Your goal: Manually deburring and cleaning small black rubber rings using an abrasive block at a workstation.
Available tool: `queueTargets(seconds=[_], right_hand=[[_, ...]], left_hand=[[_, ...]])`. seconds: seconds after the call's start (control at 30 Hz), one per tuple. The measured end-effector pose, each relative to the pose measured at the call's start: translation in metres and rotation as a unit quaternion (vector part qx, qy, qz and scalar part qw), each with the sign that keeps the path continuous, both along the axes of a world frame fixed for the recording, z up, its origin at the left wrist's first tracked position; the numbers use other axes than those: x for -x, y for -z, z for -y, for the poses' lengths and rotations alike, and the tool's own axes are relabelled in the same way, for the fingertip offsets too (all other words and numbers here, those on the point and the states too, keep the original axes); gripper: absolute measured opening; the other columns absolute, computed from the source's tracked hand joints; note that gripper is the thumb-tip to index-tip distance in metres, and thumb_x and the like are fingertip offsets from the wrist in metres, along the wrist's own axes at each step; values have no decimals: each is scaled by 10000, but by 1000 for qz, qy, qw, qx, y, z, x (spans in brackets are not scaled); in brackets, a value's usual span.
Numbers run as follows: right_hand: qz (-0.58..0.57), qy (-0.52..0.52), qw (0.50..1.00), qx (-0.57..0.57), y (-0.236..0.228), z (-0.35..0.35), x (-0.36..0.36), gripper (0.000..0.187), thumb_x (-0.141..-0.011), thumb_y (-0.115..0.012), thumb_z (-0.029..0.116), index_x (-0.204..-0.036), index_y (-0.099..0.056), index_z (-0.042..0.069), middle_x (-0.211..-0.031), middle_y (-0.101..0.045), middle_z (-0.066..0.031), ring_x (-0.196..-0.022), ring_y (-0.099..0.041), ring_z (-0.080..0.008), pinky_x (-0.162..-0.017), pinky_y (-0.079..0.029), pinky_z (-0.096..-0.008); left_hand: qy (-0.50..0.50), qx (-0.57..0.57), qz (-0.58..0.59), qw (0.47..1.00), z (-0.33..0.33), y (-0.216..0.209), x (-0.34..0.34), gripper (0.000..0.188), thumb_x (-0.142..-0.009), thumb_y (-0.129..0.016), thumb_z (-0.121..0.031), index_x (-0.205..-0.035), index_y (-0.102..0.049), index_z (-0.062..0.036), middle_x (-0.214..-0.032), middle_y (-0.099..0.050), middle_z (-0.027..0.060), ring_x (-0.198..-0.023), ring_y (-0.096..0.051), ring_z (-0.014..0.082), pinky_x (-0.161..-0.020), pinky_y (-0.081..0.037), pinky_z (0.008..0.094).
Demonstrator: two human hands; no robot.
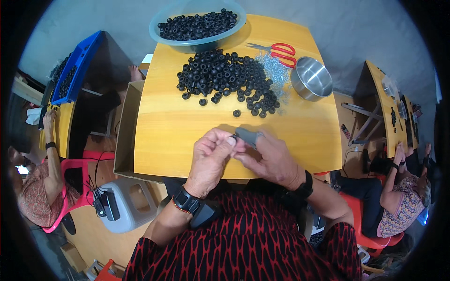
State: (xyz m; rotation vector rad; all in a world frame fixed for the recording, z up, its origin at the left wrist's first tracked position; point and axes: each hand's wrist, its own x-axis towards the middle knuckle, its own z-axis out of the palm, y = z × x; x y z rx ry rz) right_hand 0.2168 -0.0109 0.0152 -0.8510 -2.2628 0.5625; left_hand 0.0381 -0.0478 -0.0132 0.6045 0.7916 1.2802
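Near the front edge of the yellow table (187, 122), my two hands meet. My left hand (211, 152) is closed in a pinch, thumb against fingers, on a small black part (234, 137) mostly covered by the fingertips. Just beside it my right hand (274, 159) is closed too. A dark grey piece (248, 136) lies over or between its fingers; I cannot tell whether it is a finger cover or a tool. Beyond the hands spreads a pile of black ring-shaped parts (213, 72), with one loose black ring (236, 113) closest to me.
Behind the pile stands a translucent bowl (157, 35) full of black parts. Red-handled scissors (283, 49), small silvery pieces (275, 70) and a steel bowl (311, 78) lie to the right. People work at tables on both sides; a grey stool (124, 206) stands at left.
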Motion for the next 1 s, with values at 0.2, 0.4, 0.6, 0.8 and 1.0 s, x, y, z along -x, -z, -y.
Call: queueTargets(seconds=[0.2,0.4,0.6,0.8,1.0], right_hand=[[30,56,997,41,-1,23,-35,374,-850,-749,164,-1149,-633,-29,-819,-576,-139,-669,-615,-289,-579,-500,-383],[-46,141,984,101,7,17,-61,341,-852,-714,56,-1182,-645,4,-826,-611,-124,-611,-611,-225,-563,-490,-315],[-182,259,932,178,20,-10,-86,319,-893,-634,1,-1212,-637,20,-908,-648,-24,-701,-579,-46,-619,-490,-219],[-163,254,941,156,14,-33,-84,330,-888,-634,-1,-1216,-595,2,-938,-639,-47,-745,-589,-82,-649,-502,-242],[-55,224,967,108,18,-52,-80,170,-859,-665,19,-931,-515,-18,-894,-608,-180,-777,-635,-321,-678,-515,-387]], left_hand=[[-269,-145,-98,947,-18,-23,51,107,-964,-572,-38,-1068,-596,-52,-1036,-641,115,-744,-587,137,-746,-549,342],[-538,-128,-254,794,-25,11,174,331,-927,-635,16,-1247,-554,-15,-1187,-608,139,-1028,-617,181,-883,-544,289],[-531,-10,-359,767,-26,23,186,592,-890,-693,-56,-1432,-455,-25,-1446,-426,195,-1326,-420,241,-1120,-314,359],[-418,-113,-414,800,-29,-3,122,287,-949,-623,-43,-1232,-603,3,-1169,-638,91,-1035,-607,157,-919,-491,292],[-113,-159,-458,867,-33,-15,33,114,-928,-664,-46,-1028,-682,7,-863,-650,-20,-804,-566,53,-729,-470,211]])
